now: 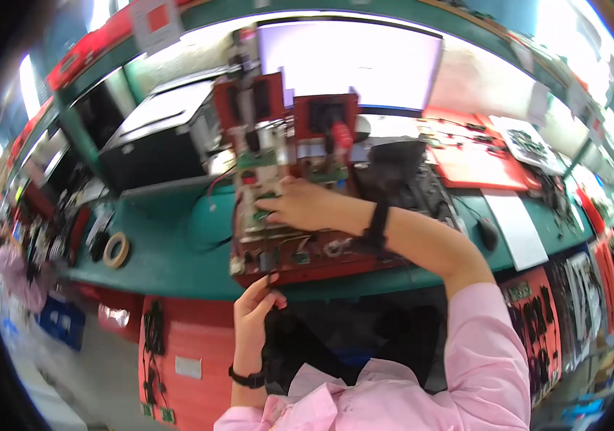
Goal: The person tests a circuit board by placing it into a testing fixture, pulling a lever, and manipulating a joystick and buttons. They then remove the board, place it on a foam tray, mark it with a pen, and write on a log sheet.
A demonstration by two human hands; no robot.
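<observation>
Green circuit board (264, 208) sits in the middle of a red test fixture (300, 255), which stands on the teal worktop (170, 258) right in front of the person. Right hand (300, 205) reaches in from the right, fingers curled down onto the board, fingertips (265, 212) touching its green edge; a real pinch cannot be told from this view. Dark strap on that wrist, pink sleeve (490, 345) behind it. Left hand (253, 312) is below the fixture's front edge, fingers loosely bent, fingertips just touching the dark cloth (336, 337) at the person's lap; nothing clearly gripped, black watch on the wrist. Upright red plates (325, 115) rise at the back of the fixture with more small boards clamped on them. Tape roll (115, 250) lies on the worktop well left of the fixture. Black box unit (152, 140) behind left, bright monitor (350, 61) behind centre, computer mouse (488, 233) on the right, white sheet (515, 226) just beside it. Red tray (476, 154) with small parts far right.
</observation>
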